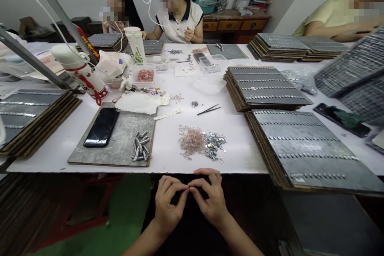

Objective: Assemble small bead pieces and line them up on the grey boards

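My left hand and my right hand meet in front of the table's near edge, above my lap. Thumb and forefinger of each are pinched together, tips touching the other hand's. Whatever sits between the fingertips is too small to make out. Just beyond them on the white tabletop lies a heap of small pinkish clear rings, running into a pile of small silvery discs. Black tweezers rest farther back, near a small silvery cluster.
At left, a grey board carries a black phone and silvery rolls. Stacked boards with rows of discs stand at right, more boards at far left. A clear box holds reddish pieces. Several people sit around the table.
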`<state>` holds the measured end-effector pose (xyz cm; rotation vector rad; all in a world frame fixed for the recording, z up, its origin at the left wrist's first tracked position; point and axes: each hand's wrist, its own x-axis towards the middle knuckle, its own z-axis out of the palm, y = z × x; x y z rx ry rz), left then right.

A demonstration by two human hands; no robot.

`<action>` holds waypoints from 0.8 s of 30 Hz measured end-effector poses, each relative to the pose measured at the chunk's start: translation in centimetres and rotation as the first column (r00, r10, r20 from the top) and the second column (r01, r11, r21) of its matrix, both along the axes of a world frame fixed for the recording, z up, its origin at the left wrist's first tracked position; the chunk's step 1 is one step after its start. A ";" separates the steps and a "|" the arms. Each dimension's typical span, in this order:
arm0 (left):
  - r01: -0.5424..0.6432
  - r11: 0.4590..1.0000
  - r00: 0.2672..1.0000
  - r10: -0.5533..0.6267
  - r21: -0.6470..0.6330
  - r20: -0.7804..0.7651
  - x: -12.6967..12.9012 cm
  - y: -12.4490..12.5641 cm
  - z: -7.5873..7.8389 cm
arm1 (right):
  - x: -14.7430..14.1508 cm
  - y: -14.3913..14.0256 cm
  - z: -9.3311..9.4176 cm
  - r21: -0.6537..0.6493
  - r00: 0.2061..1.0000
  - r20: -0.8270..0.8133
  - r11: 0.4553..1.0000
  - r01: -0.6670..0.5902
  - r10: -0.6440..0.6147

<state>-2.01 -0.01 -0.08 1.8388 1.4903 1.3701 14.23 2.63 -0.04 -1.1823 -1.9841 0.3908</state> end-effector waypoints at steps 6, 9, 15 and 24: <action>0.181 0.865 0.915 0.026 -0.468 0.402 0.8 -0.1 0.2 | 1.0 -0.2 -0.6 -0.001 0.997 -0.074 0.999 0.032 -0.032; 0.258 0.801 0.839 0.092 -0.541 0.536 1.0 -0.1 0.0 | 2.0 -0.2 -0.8 0.013 0.985 -0.112 0.991 0.136 -0.134; 0.400 0.722 0.693 0.166 -0.565 0.702 1.1 0.2 -0.5 | 2.6 -0.4 -0.8 0.112 0.997 0.019 0.991 0.075 -0.077; 0.248 0.819 0.802 0.126 -0.517 0.584 1.0 -0.1 0.2 | 1.4 0.3 -0.8 0.230 0.998 0.061 0.973 0.000 -0.015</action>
